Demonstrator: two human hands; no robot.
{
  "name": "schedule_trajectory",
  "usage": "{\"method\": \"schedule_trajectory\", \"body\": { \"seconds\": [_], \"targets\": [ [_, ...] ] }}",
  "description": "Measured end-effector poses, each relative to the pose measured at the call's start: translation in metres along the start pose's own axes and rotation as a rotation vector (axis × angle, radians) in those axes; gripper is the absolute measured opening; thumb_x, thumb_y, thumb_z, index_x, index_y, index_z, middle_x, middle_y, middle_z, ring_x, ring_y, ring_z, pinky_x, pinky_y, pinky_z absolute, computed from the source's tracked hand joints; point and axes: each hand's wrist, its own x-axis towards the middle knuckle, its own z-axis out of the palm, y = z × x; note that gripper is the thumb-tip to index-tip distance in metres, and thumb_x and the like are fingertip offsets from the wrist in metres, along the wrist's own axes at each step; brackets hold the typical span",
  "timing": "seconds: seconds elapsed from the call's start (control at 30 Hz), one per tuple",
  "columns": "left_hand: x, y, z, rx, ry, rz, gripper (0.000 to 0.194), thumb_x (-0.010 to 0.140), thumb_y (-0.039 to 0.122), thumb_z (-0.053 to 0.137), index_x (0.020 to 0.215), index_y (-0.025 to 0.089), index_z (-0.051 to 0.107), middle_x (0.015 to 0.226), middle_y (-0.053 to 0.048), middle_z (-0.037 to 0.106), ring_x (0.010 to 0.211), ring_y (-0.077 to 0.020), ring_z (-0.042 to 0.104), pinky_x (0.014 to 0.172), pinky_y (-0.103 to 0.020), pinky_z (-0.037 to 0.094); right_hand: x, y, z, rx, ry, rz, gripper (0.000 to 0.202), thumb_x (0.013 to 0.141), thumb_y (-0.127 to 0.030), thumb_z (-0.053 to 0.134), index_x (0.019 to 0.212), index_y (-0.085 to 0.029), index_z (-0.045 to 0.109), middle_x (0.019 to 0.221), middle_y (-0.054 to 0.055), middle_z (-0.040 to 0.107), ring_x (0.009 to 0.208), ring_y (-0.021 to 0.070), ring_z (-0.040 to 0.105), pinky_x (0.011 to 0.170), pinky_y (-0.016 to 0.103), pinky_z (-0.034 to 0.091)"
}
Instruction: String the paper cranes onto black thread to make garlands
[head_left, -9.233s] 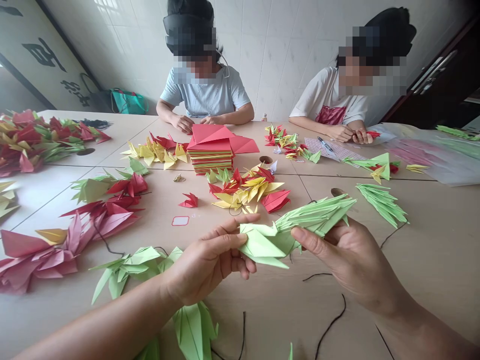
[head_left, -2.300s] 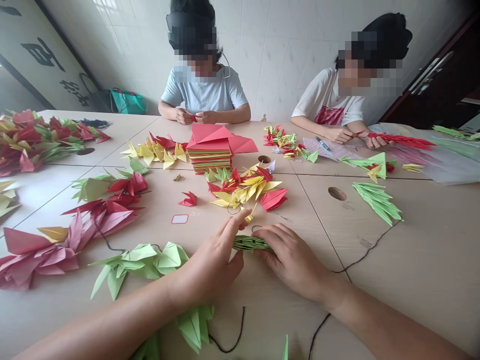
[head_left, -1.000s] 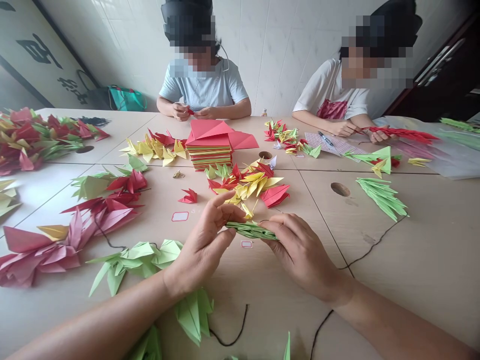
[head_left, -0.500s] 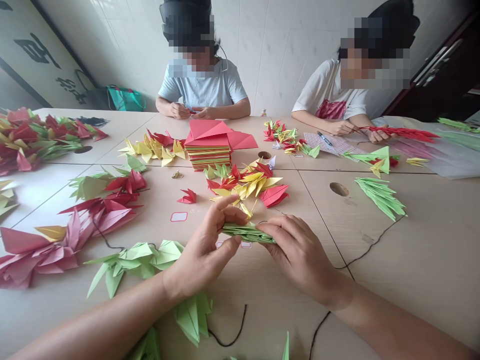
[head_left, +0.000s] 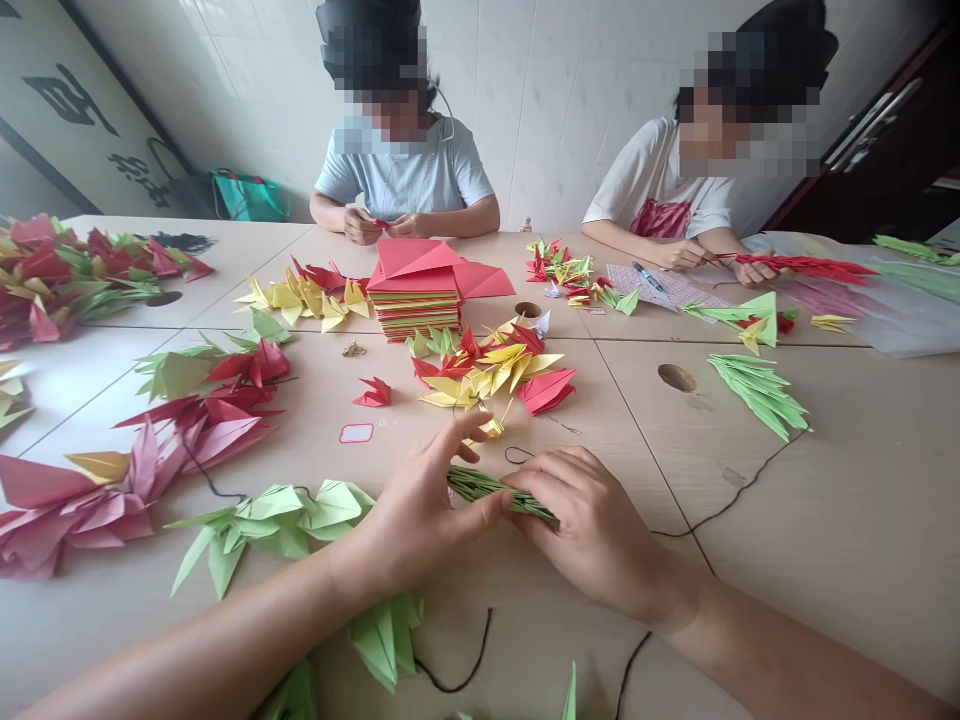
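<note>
Between my two hands is a bundle of folded green paper cranes (head_left: 484, 487), pressed flat in a stack. My left hand (head_left: 427, 500) holds its left end, thumb along the near side and fingers behind. At the right end, my right hand (head_left: 589, 520) has its fingers closed round the bundle. A dark cord (head_left: 517, 455) loops just beyond it. Another fan of green folded cranes (head_left: 759, 395) lies to the right with a black cord (head_left: 731, 500) trailing from it. Strung green cranes (head_left: 281, 515) lie by my left forearm.
A stack of red and yellow paper squares (head_left: 416, 300) stands mid-table, with red and yellow cranes (head_left: 502, 370) before it. Pink cranes (head_left: 97, 500) and a mixed heap (head_left: 67, 275) lie left. Two people sit opposite; one holds red folded paper (head_left: 810, 268). Round holes (head_left: 676, 377) pierce the tabletop.
Both hands have moved slightly nearer to me with the green bundle, which is now turned so its folded edges show. My left thumb has slid right along it.
</note>
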Motion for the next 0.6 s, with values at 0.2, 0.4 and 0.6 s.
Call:
{"method": "schedule_trajectory", "body": {
  "seconds": [0.2,0.4,0.6],
  "targets": [
    [-0.0015,-0.0014,0.0036,0.264,0.025,0.058,0.053,0.079,0.032,0.065,0.128,0.025,0.045,0.124,-0.007,0.059,0.111,-0.0255,0.054,0.096,-0.044,0.043,-0.001,-0.0014,0.0039,0.061,-0.031,0.037,0.016,0.078,-0.006,0.062,0.089,-0.017,0.068,0.082,0.004,0.07,0.078,0.0209,0.062,0.076,0.037,0.047],
    [-0.0042,0.0002,0.0046,0.35,-0.013,0.139,0.054,0.083,0.038,0.061,0.132,0.023,0.042,0.126,-0.009,0.058,0.117,-0.0263,0.052,0.097,-0.044,0.043,-0.0008,-0.0027,0.0064,0.202,-0.092,0.126,0.024,0.073,-0.001,0.063,0.092,-0.016,0.067,0.088,0.006,0.07,0.086,0.0216,0.063,0.081,0.037,0.05],
    [-0.0052,0.002,0.0086,0.42,-0.044,0.199,0.058,0.082,0.033,0.063,0.134,0.02,0.04,0.131,-0.011,0.056,0.122,-0.0267,0.049,0.099,-0.044,0.043,-0.0021,-0.0037,0.0066,0.306,-0.173,0.201,0.033,0.069,0.003,0.059,0.097,-0.016,0.063,0.096,0.006,0.067,0.096,0.0222,0.06,0.086,0.037,0.051]
  ]
}}
